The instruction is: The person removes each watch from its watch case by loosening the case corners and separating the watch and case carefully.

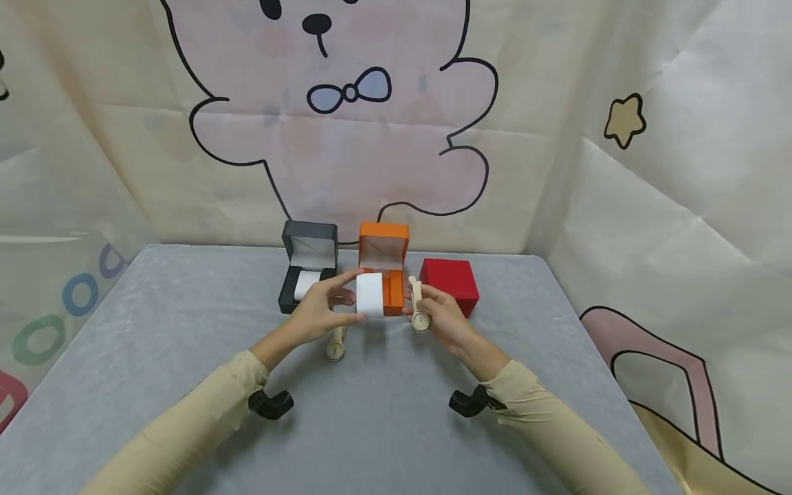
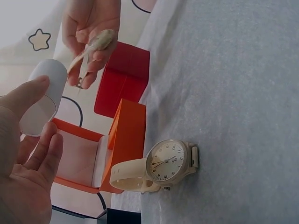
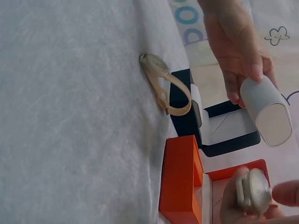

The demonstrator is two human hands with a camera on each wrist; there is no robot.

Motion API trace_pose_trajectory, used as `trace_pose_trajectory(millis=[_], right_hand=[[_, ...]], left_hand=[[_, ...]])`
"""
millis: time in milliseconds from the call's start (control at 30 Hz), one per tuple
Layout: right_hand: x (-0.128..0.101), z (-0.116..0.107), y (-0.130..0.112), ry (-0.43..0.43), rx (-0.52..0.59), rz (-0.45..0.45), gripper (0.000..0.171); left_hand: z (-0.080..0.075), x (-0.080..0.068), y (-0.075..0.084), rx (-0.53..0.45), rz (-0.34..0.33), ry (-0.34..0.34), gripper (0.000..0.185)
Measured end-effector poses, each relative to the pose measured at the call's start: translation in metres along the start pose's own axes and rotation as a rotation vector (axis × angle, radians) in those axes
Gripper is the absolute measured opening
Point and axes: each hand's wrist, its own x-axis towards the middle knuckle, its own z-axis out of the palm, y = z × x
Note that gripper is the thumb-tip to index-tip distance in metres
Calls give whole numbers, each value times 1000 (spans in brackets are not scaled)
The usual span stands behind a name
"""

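Resting on grey table (image 1: 155, 330): open orange box (image 1: 383, 271) just beyond fingers of both hands, w/ black box (image 1: 307, 271) & shut red box (image 1: 450, 283) either side. Left hand (image 1: 318, 309) grips white cushion (image 1: 370, 294) betw. thumb & fingertips. Right hand (image 1: 442, 316) pinches cream watch (image 1: 418, 306). 2nd watch (image 1: 336, 346) lies below left fingers.

This is looking like a makeshift recording corner in a home or small studio, not a shop. A cartoon bear curtain (image 1: 346, 130) is hanging as a backdrop and wrapping round both sides, a grey felt cloth is covering the desk (image 1: 185, 330), and three small gift boxes (image 1: 449, 283) are sitting in a row at its back.
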Motion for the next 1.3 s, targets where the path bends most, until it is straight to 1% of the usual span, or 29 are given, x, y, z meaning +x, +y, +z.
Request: trace_pose_trajectory(millis=[133,200,300,367,567,700,867,1067,1133,1300], right_hand=[[-3,0,2,-52,-87,-46,54],[-5,-1,4,-67,-98,-68,52],[-7,-1,6,-53,-101,-100,47],[-8,-1,7,-35,-95,-114,44],[-8,-1,10,22,-147,-132,41],[-8,-2,11,31,-183,-161,35],[-9,-3,10,51,-213,-184,29],[-12,-6,11,97,-285,-171,31],[-13,-7,12,95,-297,-173,33],[-13,-11,14,89,-265,-168,42]], left_hand=[[0,0,-1,-3,0,4,83],[0,0,-1,2,6,10,83],[0,1,-2,13,16,13,83],[0,2,-2,16,10,16,82],[-1,5,-1,20,-11,18,82],[-2,7,1,23,-3,16,82],[-4,9,2,45,-12,24,84],[-5,13,-1,41,-20,25,84],[-5,14,-1,41,-21,22,84],[-5,17,-2,40,-28,12,84]])
